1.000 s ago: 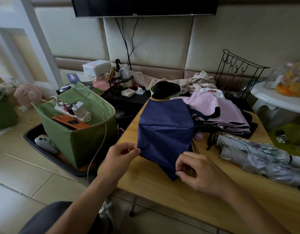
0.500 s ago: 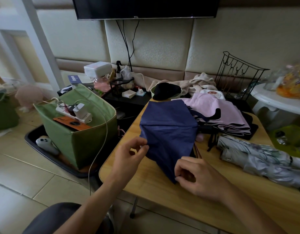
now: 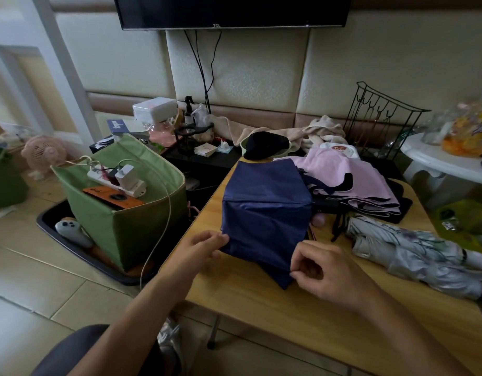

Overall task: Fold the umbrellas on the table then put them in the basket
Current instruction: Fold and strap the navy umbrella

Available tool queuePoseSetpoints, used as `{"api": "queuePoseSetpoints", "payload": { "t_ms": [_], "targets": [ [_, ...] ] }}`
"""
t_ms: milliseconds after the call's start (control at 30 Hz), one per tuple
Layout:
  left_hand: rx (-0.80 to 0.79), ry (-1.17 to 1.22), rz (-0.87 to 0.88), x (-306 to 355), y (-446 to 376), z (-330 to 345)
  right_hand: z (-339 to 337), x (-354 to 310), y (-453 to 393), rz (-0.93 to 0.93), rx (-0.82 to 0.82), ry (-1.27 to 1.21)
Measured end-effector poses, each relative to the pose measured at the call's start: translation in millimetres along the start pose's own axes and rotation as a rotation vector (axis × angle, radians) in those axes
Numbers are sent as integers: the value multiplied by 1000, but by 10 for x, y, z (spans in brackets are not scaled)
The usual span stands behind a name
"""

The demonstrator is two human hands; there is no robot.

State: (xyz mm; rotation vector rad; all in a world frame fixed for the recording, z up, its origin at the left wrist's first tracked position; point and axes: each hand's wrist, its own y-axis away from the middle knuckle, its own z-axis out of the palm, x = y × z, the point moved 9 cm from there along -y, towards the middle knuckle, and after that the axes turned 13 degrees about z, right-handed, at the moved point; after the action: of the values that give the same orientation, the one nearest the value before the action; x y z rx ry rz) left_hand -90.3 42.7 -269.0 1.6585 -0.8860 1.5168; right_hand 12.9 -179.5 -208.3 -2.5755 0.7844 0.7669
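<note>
Navy umbrella (image 3: 264, 213) on wooden table (image 3: 261, 302), left hand (image 3: 199, 251) and right hand (image 3: 329, 272) both pinching canopy edges; slick fabric could slip from pinches, pleats unfolding; green basket (image 3: 142, 221) on floor, left

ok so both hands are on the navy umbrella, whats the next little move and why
Probably bring the two pinched edges together to fold the panel in. The left hand pinches the near-left edge of the navy umbrella and the right hand pinches its lower corner, while the canopy is spread wide and loose on the table, too bulky yet for the green basket.
</note>
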Motion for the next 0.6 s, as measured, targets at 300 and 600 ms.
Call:
{"api": "queuePoseSetpoints", "payload": {
  "t_ms": [300, 600],
  "targets": [
    [4, 353, -212, -183, 1, 22, 298, -135, 31, -90, -238, 11],
    [29, 334, -318, -212, 88, 42, 170, -76, -8, 15, -276, -67]
  ]
}}
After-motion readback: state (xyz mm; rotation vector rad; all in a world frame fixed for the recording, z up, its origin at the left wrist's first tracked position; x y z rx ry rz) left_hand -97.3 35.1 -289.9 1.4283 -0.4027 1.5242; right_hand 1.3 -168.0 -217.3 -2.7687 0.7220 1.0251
